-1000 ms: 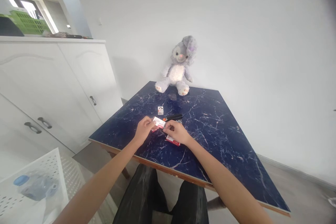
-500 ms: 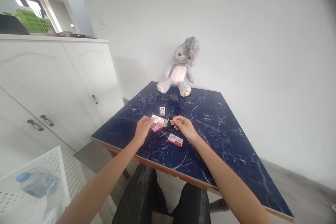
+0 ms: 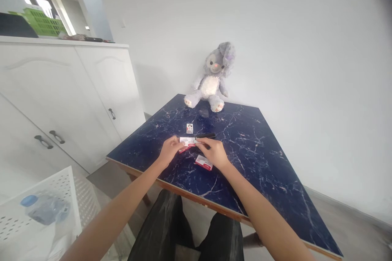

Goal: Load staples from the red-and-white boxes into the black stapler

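Both hands meet over the middle of a dark blue marble-patterned table [image 3: 260, 159]. My left hand [image 3: 169, 151] pinches a small white and red box [image 3: 187, 141] at its left end. My right hand [image 3: 213, 151] has its fingertips closed on the same box's right end. Another red and white box [image 3: 203, 163] lies flat just under my right hand. A third red box peeks out beneath the held one. A black stapler-like object [image 3: 206, 135] lies just beyond my fingers, and a small white cube [image 3: 190, 128] stands a little farther back.
A grey plush rabbit [image 3: 212, 77] sits at the table's far edge against the white wall. White cabinets [image 3: 61, 98] stand to the left, with a green basket [image 3: 43, 22] on top. A white perforated bin [image 3: 39, 212] holding a plastic bottle is at the lower left.
My right hand drew back from the black object to the box's right end. My left hand kept its hold on the box. The camera shifted slightly.
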Demonstrator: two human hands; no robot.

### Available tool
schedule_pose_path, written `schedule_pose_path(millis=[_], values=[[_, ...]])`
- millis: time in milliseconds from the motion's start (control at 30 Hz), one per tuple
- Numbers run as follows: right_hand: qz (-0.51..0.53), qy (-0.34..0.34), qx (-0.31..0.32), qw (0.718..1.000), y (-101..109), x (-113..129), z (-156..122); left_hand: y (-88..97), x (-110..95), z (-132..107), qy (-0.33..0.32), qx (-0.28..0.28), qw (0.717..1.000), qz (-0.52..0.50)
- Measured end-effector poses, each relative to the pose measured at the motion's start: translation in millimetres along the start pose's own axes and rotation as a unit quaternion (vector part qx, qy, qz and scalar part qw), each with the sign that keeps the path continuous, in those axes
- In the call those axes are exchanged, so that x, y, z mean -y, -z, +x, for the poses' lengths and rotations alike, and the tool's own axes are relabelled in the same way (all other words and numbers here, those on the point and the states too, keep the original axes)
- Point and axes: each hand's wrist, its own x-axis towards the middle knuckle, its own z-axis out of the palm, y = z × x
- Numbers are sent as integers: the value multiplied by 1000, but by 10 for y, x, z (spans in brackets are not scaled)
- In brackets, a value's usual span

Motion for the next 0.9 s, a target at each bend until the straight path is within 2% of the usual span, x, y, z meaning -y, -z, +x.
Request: schedule_pose_path(millis=[133, 233, 400, 533, 633, 733, 800, 900], values=[[3, -30, -1, 1000, 31, -37, 13, -12, -10, -1, 13, -11, 998, -56], [29, -52, 15, 998, 40, -52, 24, -25, -37, -11, 22, 0, 996, -86], [48, -61, 19, 997, 34, -40, 24, -23, -65, -23, 25, 12, 995, -93], [86, -89, 15, 992, 38, -32, 31, -13, -73, -17, 28, 0, 996, -88], [177, -155, 5, 972, 15, -56, 48, -21, -86, -22, 30, 1, 997, -71], [300, -217, 4, 929, -33, -79, 65, -43, -88, -39, 27, 44, 998, -37], [353, -232, 7, 906, -60, -78, 68, -56, -82, -52, 25, 71, 997, -17], [374, -229, 12, 899, -77, -51, 60, -65, -81, -66, 20, 92, 996, -8]])
